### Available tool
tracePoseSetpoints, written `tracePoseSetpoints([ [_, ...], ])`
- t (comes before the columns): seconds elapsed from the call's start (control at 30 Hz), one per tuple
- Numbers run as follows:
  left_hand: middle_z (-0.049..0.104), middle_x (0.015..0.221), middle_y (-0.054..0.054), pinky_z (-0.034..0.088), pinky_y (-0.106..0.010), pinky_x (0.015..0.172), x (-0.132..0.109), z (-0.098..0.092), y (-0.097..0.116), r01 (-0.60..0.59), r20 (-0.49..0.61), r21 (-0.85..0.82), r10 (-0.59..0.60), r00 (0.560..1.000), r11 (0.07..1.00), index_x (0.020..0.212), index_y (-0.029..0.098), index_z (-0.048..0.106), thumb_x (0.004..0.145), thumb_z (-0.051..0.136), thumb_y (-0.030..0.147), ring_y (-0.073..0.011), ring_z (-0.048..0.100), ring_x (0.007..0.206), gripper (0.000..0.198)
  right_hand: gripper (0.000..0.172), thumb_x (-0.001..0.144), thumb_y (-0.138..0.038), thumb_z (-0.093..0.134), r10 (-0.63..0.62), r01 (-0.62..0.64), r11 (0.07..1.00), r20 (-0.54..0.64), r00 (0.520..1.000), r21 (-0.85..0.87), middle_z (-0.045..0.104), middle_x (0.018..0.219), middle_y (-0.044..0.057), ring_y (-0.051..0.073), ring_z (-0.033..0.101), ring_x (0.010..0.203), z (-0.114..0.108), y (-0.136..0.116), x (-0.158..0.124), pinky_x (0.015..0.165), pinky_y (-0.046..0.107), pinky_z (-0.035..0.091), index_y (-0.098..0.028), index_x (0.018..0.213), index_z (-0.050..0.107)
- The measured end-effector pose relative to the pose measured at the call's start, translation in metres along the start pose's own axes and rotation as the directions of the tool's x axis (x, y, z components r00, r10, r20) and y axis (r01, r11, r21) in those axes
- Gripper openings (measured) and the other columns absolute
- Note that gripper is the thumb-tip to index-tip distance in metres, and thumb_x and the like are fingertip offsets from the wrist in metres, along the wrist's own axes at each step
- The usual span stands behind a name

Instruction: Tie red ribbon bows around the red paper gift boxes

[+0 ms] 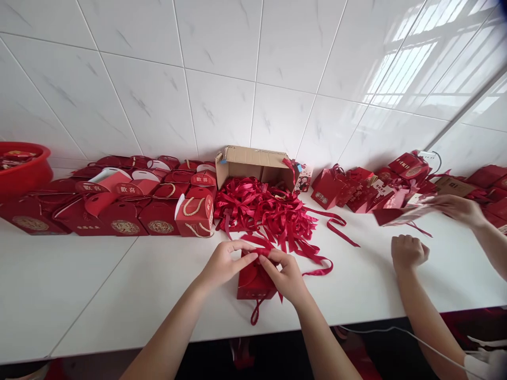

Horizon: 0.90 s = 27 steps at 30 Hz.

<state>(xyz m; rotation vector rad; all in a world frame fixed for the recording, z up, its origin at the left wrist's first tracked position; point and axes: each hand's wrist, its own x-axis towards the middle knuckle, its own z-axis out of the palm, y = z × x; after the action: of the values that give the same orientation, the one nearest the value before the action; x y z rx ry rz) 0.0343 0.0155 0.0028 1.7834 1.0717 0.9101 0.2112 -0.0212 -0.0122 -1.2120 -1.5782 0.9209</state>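
- Near the front edge of the desk [99,285], mid-length: one small red box [253,285], upright, flanked by both hands.
- Left hand [222,262] and right hand [285,274]: fingertips pinched closed on one ribbon [264,253] at the box top; its tails are trailed over the desk.
- Judgement: ribbon is best held flat and taut, tails evened, box steadied by the palms.
- Toward the right edge: two co-worker hands, one fist [409,252] resting, one far hand [455,208] on red packaging.
- Behind the box: one ribbon pile [269,208], strands not countable; one cardboard carton [253,163].
- Back-left: boxes with handles [158,211], five counted in the front row, rest overlapped; one red basin [24,174].
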Motion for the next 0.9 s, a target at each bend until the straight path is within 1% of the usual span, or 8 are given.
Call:
tracePoseSetpoints([
  [0.1,0.072,0.091,-0.005,0.049,-0.032,0.085,-0.006,0.007,-0.005,0.012,-0.069,-0.032,-0.014,0.997,0.999,0.086,0.019,0.070,0.084,0.059,0.035,-0.0213,0.065,0.090,0.019,0.026,0.086,-0.040,0.055,0.049,-0.047,0.996,-0.020,0.999,0.071,0.057,0.065,0.001,0.014,0.049,0.061,0.002,0.002,0.000,0.058,0.027,0.038,-0.019,0.071,0.057],
  [0.17,0.071,0.091,-0.004,0.049,-0.032,0.085,-0.009,0.010,-0.006,-0.004,-0.073,-0.040,0.001,0.997,0.999,0.088,0.019,0.067,0.087,0.055,0.034,-0.0201,0.064,0.090,0.019,0.020,0.084,-0.039,0.058,0.095,-0.085,0.984,-0.055,0.994,0.158,0.062,0.070,0.001,0.015,0.053,0.063,0.004,0.006,0.000,0.059,0.027,0.040,-0.020,0.082,0.053],
  [0.27,0.068,0.088,-0.003,0.049,-0.032,0.085,-0.012,0.012,-0.007,-0.041,-0.051,-0.028,0.040,0.998,0.999,0.087,0.019,0.063,0.087,0.054,0.032,-0.0194,0.063,0.090,0.015,0.027,0.081,-0.039,0.062,0.135,-0.113,0.962,-0.072,0.988,0.247,0.060,0.064,-0.004,0.014,0.052,0.056,0.007,0.011,0.000,0.053,0.025,0.039,-0.024,0.087,0.039],
  [0.33,0.067,0.086,-0.003,0.049,-0.033,0.084,-0.013,0.013,-0.007,-0.050,-0.053,-0.005,0.050,0.997,0.999,0.084,0.019,0.061,0.084,0.057,0.030,-0.0191,0.062,0.086,0.011,0.029,0.081,-0.038,0.062,0.114,-0.093,0.968,-0.079,0.990,0.232,0.057,0.062,-0.006,0.013,0.051,0.054,0.008,0.012,0.000,0.052,0.024,0.038,-0.025,0.086,0.036],
  [0.47,0.066,0.082,-0.002,0.050,-0.032,0.081,-0.014,0.017,-0.012,-0.053,-0.095,0.033,0.056,0.994,0.998,0.078,0.020,0.059,0.082,0.057,0.025,-0.0182,0.063,0.082,0.007,0.014,0.085,-0.035,0.056,0.003,0.004,0.998,-0.119,0.993,0.055,0.065,0.081,0.002,0.018,0.061,0.073,0.007,0.008,-0.002,0.065,0.029,0.047,-0.023,0.090,0.051],
  [0.67,0.070,0.084,-0.002,0.050,-0.031,0.080,-0.016,0.025,-0.020,-0.074,-0.193,0.019,0.076,0.978,0.997,0.074,0.020,0.059,0.078,0.056,0.016,-0.0180,0.065,0.083,0.006,0.018,0.085,-0.034,0.059,-0.093,0.081,0.988,-0.084,0.992,-0.128,0.063,0.096,0.009,0.023,0.060,0.089,0.004,0.006,-0.007,0.081,0.037,0.050,-0.023,0.094,0.070],
  [0.8,0.071,0.084,-0.002,0.051,-0.030,0.074,-0.016,0.029,-0.023,-0.061,-0.221,-0.044,0.049,0.974,0.997,0.074,0.020,0.058,0.077,0.058,0.016,-0.0181,0.066,0.081,0.005,0.016,0.083,-0.034,0.062,-0.064,0.041,0.986,-0.137,0.988,-0.164,0.058,0.116,0.012,0.029,0.053,0.113,0.007,0.013,-0.009,0.098,0.046,0.042,-0.024,0.086,0.074],
  [0.9,0.071,0.083,-0.003,0.051,-0.029,0.072,-0.015,0.030,-0.022,-0.055,-0.233,-0.069,0.037,0.972,0.996,0.074,0.020,0.058,0.078,0.057,0.017,-0.0178,0.066,0.079,0.005,0.018,0.084,-0.037,0.062,0.036,-0.043,0.997,-0.129,0.991,-0.056,0.052,0.130,0.010,0.030,0.045,0.126,0.008,0.016,-0.009,0.106,0.048,0.033,-0.024,0.081,0.074],
])
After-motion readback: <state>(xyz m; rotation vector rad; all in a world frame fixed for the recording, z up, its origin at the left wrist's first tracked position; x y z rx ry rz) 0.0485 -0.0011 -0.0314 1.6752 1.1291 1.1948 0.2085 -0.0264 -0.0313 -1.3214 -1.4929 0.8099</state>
